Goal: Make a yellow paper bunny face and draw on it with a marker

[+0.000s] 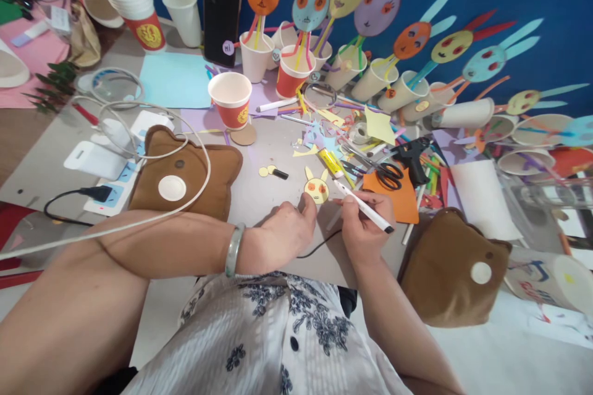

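A small yellow paper rabbit head [316, 191] with orange eyes and a drawn mouth lies flat on the grey table. My left hand [288, 226] rests with curled fingers at its lower left edge, the thumb pressing on it. Between the fingers of my right hand [365, 225] is a white marker pen [364, 205] with a black rear end. Its front end points up and left, just right of the rabbit head. A short black piece like a pen cap [280, 173] lies beyond my left hand, beside small yellow paper discs [264, 171].
Paper cups [257, 58] bearing finished rabbit heads line the back. Paper scraps, scissors [389, 176], a glue stick [330, 162] and a black glue gun [412, 157] lie ahead to the right. Brown cushions [185, 170] flank both arms; a white cable [208, 163] crosses my left forearm.
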Tool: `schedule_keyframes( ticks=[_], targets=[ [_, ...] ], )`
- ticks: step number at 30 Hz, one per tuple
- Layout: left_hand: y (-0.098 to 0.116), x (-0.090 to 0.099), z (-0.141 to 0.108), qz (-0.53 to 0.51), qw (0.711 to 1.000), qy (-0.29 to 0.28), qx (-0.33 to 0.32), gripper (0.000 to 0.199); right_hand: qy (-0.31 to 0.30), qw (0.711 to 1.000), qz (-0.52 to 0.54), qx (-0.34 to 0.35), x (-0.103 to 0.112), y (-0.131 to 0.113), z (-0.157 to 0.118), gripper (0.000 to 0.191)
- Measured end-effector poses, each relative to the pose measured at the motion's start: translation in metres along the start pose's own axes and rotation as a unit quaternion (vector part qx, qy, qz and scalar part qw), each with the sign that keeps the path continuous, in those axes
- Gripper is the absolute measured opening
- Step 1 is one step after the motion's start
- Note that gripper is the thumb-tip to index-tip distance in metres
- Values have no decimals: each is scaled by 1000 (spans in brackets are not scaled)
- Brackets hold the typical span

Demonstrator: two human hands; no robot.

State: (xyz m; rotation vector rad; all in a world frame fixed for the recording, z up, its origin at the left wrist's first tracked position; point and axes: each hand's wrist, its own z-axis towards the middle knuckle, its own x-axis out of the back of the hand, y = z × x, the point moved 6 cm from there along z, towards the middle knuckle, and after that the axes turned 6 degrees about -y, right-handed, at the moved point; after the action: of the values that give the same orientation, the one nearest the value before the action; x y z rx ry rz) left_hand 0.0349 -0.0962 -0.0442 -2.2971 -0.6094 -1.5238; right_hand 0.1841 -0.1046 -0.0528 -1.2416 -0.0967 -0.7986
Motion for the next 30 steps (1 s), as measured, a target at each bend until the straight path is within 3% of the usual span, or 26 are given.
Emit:
schedule_keyframes(
  ticks=[11,30],
  targets=[
    [-8,19,-12,28,998,-58,-28,60,59,998,-17,34,14,-5,-6,25],
    [-8,25,-13,21,998,-47,-28,54,83,994,17,71,18,-11,-7,20]
  ],
)
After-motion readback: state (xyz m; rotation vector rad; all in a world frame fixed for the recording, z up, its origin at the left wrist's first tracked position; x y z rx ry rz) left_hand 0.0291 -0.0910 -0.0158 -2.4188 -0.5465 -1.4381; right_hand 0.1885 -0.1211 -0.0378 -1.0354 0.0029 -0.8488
